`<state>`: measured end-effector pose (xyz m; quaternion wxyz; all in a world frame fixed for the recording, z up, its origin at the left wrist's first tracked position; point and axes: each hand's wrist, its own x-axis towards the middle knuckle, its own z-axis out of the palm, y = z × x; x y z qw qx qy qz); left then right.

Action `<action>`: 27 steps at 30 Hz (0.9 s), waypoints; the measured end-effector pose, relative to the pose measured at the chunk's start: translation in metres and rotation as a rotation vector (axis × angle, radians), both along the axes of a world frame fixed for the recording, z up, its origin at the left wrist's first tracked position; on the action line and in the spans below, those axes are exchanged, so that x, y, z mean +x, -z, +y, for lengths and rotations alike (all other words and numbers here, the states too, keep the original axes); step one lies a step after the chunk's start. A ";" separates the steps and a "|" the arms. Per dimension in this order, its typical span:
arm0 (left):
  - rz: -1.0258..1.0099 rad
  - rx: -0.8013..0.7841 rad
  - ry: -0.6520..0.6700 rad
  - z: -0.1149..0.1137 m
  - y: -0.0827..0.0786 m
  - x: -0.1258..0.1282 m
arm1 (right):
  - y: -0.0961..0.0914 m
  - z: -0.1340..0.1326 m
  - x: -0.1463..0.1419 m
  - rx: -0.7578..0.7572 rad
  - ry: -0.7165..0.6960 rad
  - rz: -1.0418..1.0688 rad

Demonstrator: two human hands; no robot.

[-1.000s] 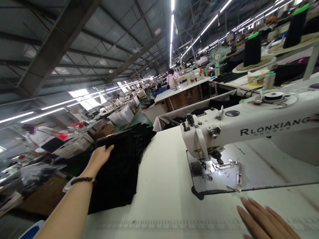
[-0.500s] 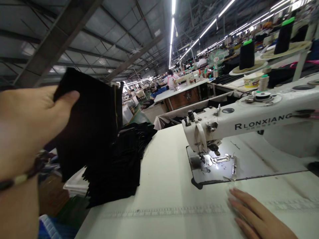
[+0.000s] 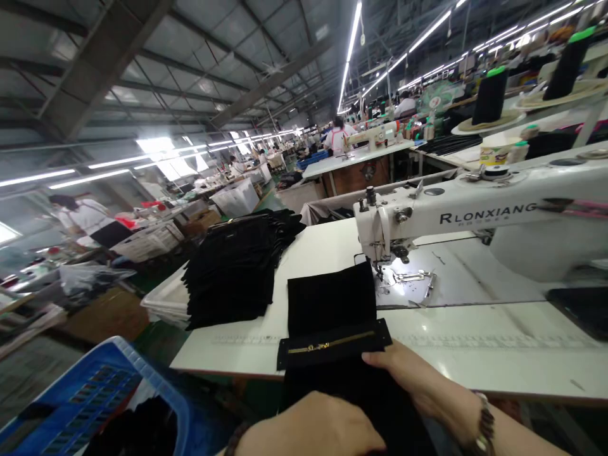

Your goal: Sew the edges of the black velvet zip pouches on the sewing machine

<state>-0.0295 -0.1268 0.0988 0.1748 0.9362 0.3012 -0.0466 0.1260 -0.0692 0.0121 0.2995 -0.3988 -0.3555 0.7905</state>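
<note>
A black fabric piece with a gold zipper (image 3: 331, 316) lies on the white sewing table (image 3: 475, 354), hanging over its near edge. My left hand (image 3: 313, 427) is curled on the lower part of the fabric below the table edge. My right hand (image 3: 408, 373) rests on the fabric just right of the zipper, fingers closed on the cloth. The fabric's far end reaches the needle plate of the white RLONXIANG sewing machine (image 3: 475, 212). A stack of black fabric pieces (image 3: 237, 266) sits at the table's left edge.
A blue plastic crate (image 3: 90, 399) with dark cloth stands at the lower left. Black thread cones (image 3: 491, 95) rise behind the machine. Other sewing stations and workers fill the hall; a person in white (image 3: 88, 218) stands at the far left.
My left hand carried a black piece from the stack across to the table in front of the machine. My right hand left the bare tabletop and now rests on that piece. The view dropped lower.
</note>
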 end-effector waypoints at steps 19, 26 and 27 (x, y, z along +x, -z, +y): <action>-0.046 0.905 -0.288 0.009 -0.018 -0.099 | -0.079 -0.004 0.030 1.002 -0.321 -0.444; 0.030 0.917 -0.201 0.000 -0.048 -0.113 | -0.072 -0.016 0.052 0.937 -0.182 -0.501; 0.027 0.890 -0.192 0.000 -0.050 -0.113 | -0.070 -0.016 0.053 0.922 -0.125 -0.522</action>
